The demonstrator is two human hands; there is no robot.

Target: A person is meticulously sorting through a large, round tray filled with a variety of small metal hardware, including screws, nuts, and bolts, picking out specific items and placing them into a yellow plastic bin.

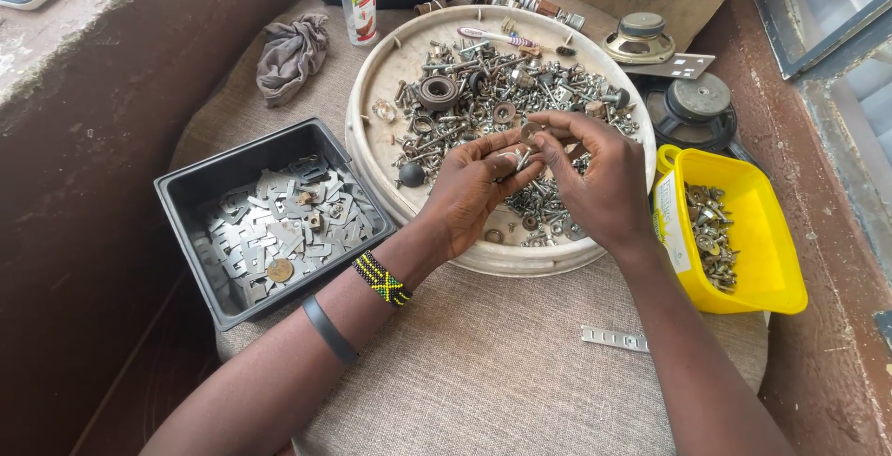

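Over the round cream tray (372,93) heaped with screws and washers (492,84), left hand (474,186) and right hand (595,172) meet, fingertips pinched narrowly on a small metal fastener (526,145), between black bin (186,205) and yellow tub (762,224).

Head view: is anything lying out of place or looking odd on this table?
One flat metal strip lies alone on the cloth, outside every container. A brown round piece sits among the flat grey plates in the black bin. Otherwise nothing stands out.
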